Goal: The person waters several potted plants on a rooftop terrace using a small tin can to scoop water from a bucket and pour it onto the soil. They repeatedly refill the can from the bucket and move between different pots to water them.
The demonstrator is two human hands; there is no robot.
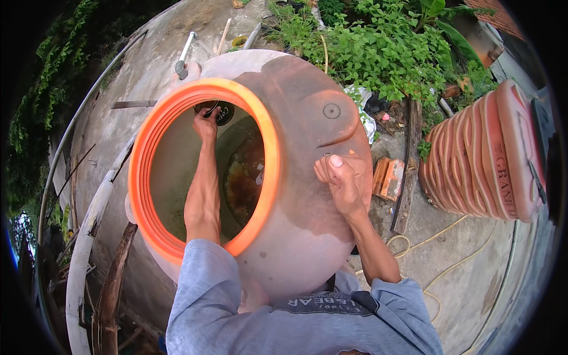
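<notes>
My left arm reaches through the orange threaded rim (269, 160) of a big rounded tank (307, 213) lying on its side. Inside, near the upper part of the opening, my left hand (206, 118) is closed on a dark round object (225, 113) with pale lettering; its exact kind is unclear. Murky brownish water (244, 177) lies at the tank's bottom, to the right of my forearm. Over the tank's wet right side, my right hand (340, 177) is curled into a fist with the thumb on top. No object shows in it.
A ribbed reddish tank (473, 157) stands at right. Orange bricks (389, 178) and a wooden beam (406, 171) lie between the tanks. A pale hose (435, 239) loops over the concrete. Poles (89, 242) run along the left; green plants (384, 50) grow behind.
</notes>
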